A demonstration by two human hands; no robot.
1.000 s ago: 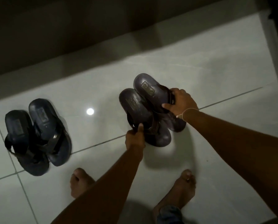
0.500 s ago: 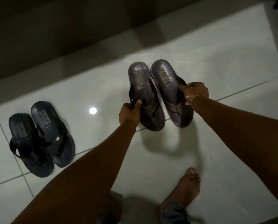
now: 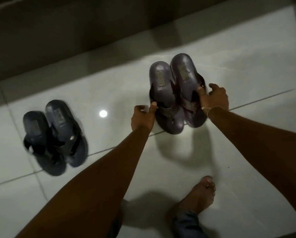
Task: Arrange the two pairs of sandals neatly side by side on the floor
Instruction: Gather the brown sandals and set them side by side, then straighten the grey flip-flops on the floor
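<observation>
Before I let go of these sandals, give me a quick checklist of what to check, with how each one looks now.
1. Brown pair side by side, heels pointing the same way: ok.
2. Brown pair flat on the floor: cannot tell; a shadow shows below the toes.
3. Left hand on the left brown sandal's strap, right hand on the right one's: ok.
4. Dark pair neat: not ok; the two sandals overlap at the straps and sit staggered.
5. The two pairs in line with each other: not ok; the dark pair lies nearer and far off to the left.
6. Bare foot clear of both pairs: ok.
</observation>
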